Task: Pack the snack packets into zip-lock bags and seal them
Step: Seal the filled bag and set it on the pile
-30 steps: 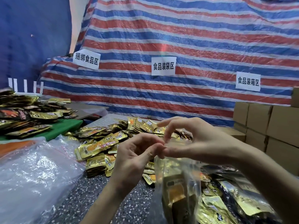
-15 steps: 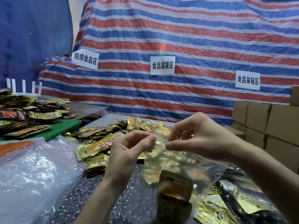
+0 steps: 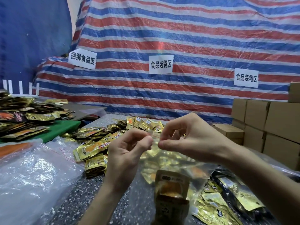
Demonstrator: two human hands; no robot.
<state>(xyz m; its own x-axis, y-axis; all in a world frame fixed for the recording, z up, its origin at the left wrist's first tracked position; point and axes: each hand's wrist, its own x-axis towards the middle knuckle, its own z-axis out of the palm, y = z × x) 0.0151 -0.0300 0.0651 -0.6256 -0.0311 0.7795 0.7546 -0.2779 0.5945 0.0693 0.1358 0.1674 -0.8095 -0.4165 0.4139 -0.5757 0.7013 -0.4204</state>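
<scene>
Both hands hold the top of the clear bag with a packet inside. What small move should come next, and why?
Probably slide the right hand outward along the top edge of the bag, pressing it shut. It and the left hand pinch that edge close together, and a packet already sits inside; I cannot tell if the seal is closed.

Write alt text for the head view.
A left hand and right hand pinch the top edge of a clear plastic zip-lock bag holding a gold foil snack packet, above a speckled grey table strewn with loose gold packets.
</scene>
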